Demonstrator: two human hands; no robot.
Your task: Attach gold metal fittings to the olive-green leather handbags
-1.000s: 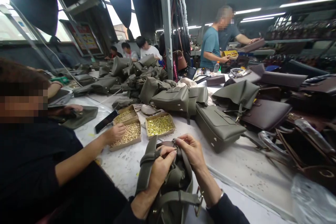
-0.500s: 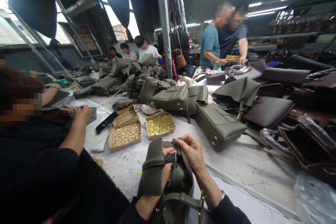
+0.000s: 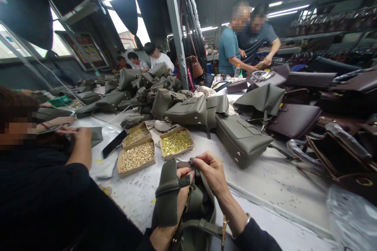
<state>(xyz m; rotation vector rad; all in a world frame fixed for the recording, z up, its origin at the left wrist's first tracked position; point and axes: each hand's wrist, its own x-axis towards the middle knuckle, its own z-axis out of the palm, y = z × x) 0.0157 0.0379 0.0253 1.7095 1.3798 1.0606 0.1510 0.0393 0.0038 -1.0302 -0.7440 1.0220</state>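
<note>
An olive-green leather handbag (image 3: 203, 200) is in front of me at the lower middle of the head view. My left hand (image 3: 183, 196) reaches up inside the flap and strap, its fingers closed on the bag near the upper edge. My right hand (image 3: 210, 168) pinches the bag's top edge between thumb and fingertips; whether a small part sits in that pinch is too small to tell. Just beyond the bag stand a box of yellow-gold studs (image 3: 176, 143) and a box of paler gold studs (image 3: 138, 156).
Finished-looking olive bags (image 3: 241, 137) lie across the table, with dark brown bags (image 3: 294, 123) at the right. A black phone (image 3: 114, 143) leans by the boxes. A co-worker (image 3: 53, 188) sits close on my left. Clear plastic wrap (image 3: 350, 219) is at the lower right.
The view has turned slightly, so the scene sits further left. Both hands stay on the bag, fingers at its top edge. The people at the back have shifted their arms.
</note>
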